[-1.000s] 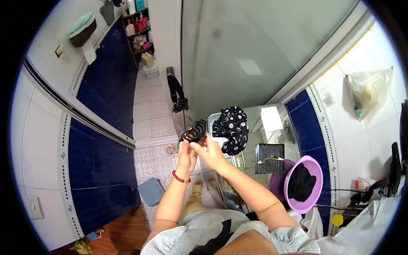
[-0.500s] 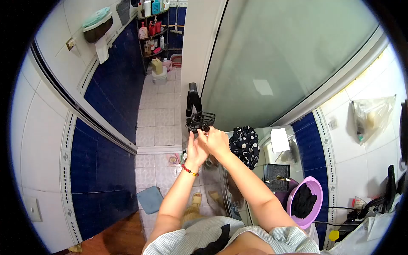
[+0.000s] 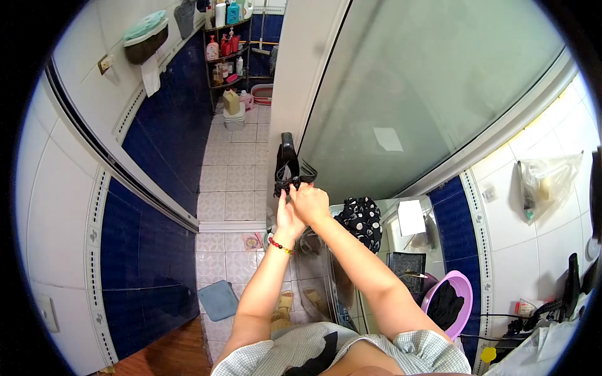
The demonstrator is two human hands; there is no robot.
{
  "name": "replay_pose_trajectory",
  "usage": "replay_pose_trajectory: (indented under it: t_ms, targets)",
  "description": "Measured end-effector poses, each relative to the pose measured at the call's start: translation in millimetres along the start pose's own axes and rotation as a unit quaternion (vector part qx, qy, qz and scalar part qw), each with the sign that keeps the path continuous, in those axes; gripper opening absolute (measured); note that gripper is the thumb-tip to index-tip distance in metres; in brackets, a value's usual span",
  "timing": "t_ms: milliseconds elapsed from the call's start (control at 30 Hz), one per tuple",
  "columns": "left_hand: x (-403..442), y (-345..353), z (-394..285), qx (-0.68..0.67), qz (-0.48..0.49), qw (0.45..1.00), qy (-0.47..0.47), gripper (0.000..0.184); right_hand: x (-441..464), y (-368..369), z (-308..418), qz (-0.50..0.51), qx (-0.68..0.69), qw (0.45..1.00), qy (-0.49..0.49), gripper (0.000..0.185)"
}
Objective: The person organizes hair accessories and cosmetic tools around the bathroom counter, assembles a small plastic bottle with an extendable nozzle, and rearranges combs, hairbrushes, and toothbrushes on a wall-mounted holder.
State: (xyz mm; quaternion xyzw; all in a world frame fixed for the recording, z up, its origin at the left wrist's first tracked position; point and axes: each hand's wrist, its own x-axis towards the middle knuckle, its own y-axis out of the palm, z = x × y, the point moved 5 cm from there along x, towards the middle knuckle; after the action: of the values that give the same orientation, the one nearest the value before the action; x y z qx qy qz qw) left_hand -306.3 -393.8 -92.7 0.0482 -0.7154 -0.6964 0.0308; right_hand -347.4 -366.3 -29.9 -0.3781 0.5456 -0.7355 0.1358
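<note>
Both hands meet in front of the white door post, at the lower end of a black item [image 3: 287,160] with a wide strap-like loop and thin straps or prongs. What kind of thing it is, I cannot make out. My left hand [image 3: 288,219], with a beaded bracelet at the wrist, holds its lower edge with fingers pointing up. My right hand [image 3: 311,203] is curled beside it, fingers closed on the same edge. The right fingertips are partly hidden. Just right of my hands, a black polka-dot cloth [image 3: 359,222] lies bunched on a washing machine.
A frosted glass door [image 3: 433,81] stands ahead. To the right are a purple basin [image 3: 464,301] with dark cloth, a black tray [image 3: 406,272] and a hanging plastic bag [image 3: 545,182]. A grey-blue stool [image 3: 217,299] is on the floor. Bottles fill a corner shelf [image 3: 227,56].
The black item has tilted and turned slightly, its loop now sitting lower. Both hands stay on its lower end. The camera view has shifted a little.
</note>
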Motion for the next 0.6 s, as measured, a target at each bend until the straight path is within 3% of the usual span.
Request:
replay_pose_trajectory:
  t_ms: [200,300,500,600]
  targets:
    - [-2.7,-6.6,5.8,0.003,-0.026,1.0,-0.011,0.055,-2.2,1.1,-3.5,0.041,0.029,0.998,0.04,0.041]
    - [-11.0,0.6,7.6,0.012,-0.128,0.991,0.019,0.055,0.5,3.1,-3.4,0.065,0.034,0.996,0.049,0.042]
    - [-2.1,-3.0,7.0,0.03,-0.039,0.999,-0.024,0.06,23.0,-13.2,-3.2,0.128,0.036,0.986,0.096,0.051]
    - [0.6,-5.8,9.0,-0.003,-0.038,0.999,-0.031,0.061,22.7,-12.0,-9.8,0.168,0.062,0.975,0.13,0.055]
